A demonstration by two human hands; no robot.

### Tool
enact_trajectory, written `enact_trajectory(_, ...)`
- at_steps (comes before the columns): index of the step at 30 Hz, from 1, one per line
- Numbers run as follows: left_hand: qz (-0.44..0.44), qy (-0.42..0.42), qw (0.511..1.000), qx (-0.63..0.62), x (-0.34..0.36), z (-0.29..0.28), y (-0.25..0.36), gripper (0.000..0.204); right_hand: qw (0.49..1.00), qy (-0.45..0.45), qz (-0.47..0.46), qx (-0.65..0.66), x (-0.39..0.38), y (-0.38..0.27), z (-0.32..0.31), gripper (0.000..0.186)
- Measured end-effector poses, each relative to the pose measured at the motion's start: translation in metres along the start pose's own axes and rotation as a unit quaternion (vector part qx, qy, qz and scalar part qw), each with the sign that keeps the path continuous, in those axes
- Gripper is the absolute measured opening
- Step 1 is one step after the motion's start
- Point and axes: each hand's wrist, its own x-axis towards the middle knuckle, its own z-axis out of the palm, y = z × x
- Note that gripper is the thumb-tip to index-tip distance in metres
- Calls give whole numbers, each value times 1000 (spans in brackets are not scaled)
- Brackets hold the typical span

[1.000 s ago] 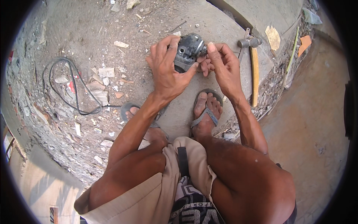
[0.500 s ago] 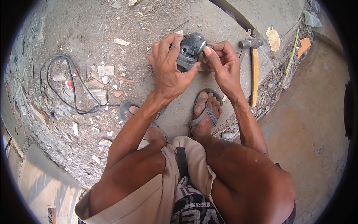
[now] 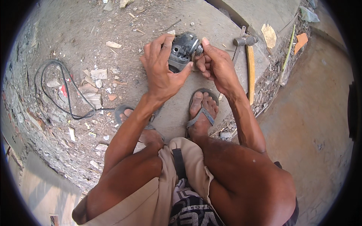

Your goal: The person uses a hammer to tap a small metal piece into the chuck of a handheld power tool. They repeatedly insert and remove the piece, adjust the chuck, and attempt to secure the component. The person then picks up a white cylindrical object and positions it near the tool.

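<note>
An angle grinder (image 3: 183, 45) with a dark, worn gear head is held sideways above the concrete; its body runs back under my left hand. My left hand (image 3: 160, 69) is closed round it, fingers over the far side and thumb along the near edge. The round metal flange nut (image 3: 198, 49) on its spindle points right, with no disc showing on it. At that nut is my right hand (image 3: 218, 66), its thumb raised against the upper edge and its fingers curled below. How firmly those fingers press is partly hidden.
A hammer with a yellow wooden handle (image 3: 250, 75) lies to the right beside a thin metal strip (image 3: 237, 52). A black power cord (image 3: 69, 96) loops on the rubble at left. Stone chips, an orange shard (image 3: 300, 42) and my sandalled feet (image 3: 203, 107) surround the work.
My right thumb has swung up and away from the fingers at the flange nut, showing more of it. The view has shifted slightly; my left hand keeps its hold.
</note>
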Motion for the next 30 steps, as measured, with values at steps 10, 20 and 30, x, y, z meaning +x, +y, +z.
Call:
enact_trajectory(10,37,20,998,-44,0,4,-14,79,999,-8,-28,35,0,4,1,53)
enact_trajectory(20,24,-8,996,-85,11,-13,-14,74,998,-9,-53,10,-2,-3,0,54)
enact_trajectory(30,-55,-38,983,-173,15,-23,-23,69,996,-42,-76,15,-2,-5,9,47)
